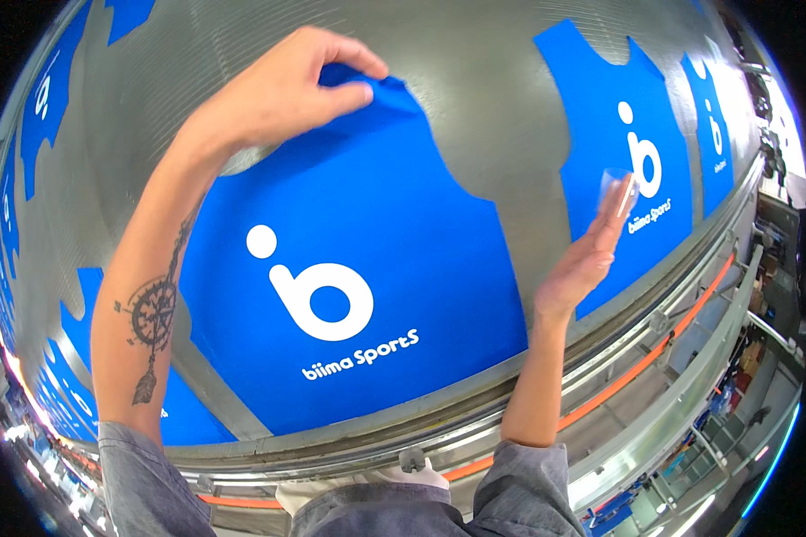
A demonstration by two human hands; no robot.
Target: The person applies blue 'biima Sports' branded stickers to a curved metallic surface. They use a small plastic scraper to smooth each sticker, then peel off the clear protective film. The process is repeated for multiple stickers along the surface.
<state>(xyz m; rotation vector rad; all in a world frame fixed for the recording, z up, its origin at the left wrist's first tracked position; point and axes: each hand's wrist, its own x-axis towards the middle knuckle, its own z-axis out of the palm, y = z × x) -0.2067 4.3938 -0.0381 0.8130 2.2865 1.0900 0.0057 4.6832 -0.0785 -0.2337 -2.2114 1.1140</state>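
Note:
A blue cut fabric shirt panel [430, 268] with a white printed logo lies before me on a grey table [504, 101]. My left hand [275, 87] is at its upper edge, thumb and fingers around a raised, wrinkled shoulder corner; a pinch grip looks likely, but the fingertips partly hide the cloth. My right hand [588, 252] is raised at the right, fingers together, with a small piece of clear film [614, 191] at the fingertips. Behind it lies another blue panel [604, 134] with the same print.
More blue panels lie farther right [708, 134] and along the left, one at the upper left [47, 107]. A metal rail [457, 429] and an orange strip [645, 362] run along the near table edge, close to my body.

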